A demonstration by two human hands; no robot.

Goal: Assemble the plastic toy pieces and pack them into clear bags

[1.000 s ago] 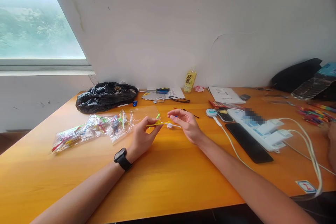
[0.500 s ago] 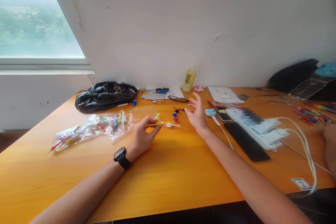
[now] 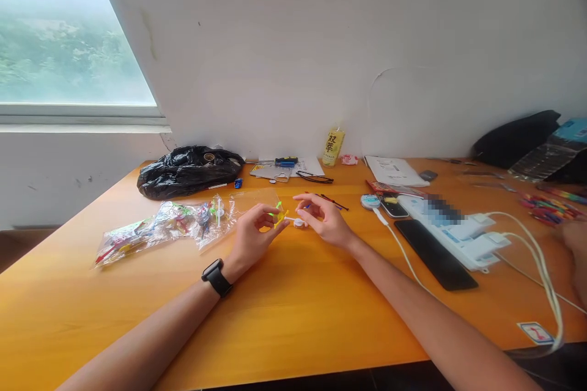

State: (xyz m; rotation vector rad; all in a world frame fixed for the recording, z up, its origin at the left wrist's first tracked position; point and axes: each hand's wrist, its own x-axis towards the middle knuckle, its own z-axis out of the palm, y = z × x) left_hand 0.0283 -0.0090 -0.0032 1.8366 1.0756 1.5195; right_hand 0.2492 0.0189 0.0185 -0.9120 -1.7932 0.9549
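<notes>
Between the thumb and fingers of my left hand (image 3: 258,226) is a small yellow plastic piece (image 3: 281,218), thin-armed like a clock hand or spinner pointer. My right hand (image 3: 324,220) hovers just right of it, thumb and fingers apart, with nothing seen in its grasp. A white round piece with an arm (image 3: 299,223) lies on the table between the hands. Beyond the left fingertips is a green arrow tip (image 3: 279,204). A blue piece (image 3: 307,208) shows partly behind my right fingers, and dark and red sticks (image 3: 334,201) lie past that hand.
Left of my hands lies a clear bag of colourful plastic parts (image 3: 160,226), with a black plastic bag (image 3: 190,172) behind. A yellow drink carton (image 3: 332,148) stands at the wall. On the right are a power strip (image 3: 449,226), a black slab (image 3: 435,255), cables and a person's hand (image 3: 573,235).
My right hand has come down and left, close to the left hand, and now covers part of the small coloured pieces. The yellow piece has turned in my left fingers. The view has shifted slightly.
</notes>
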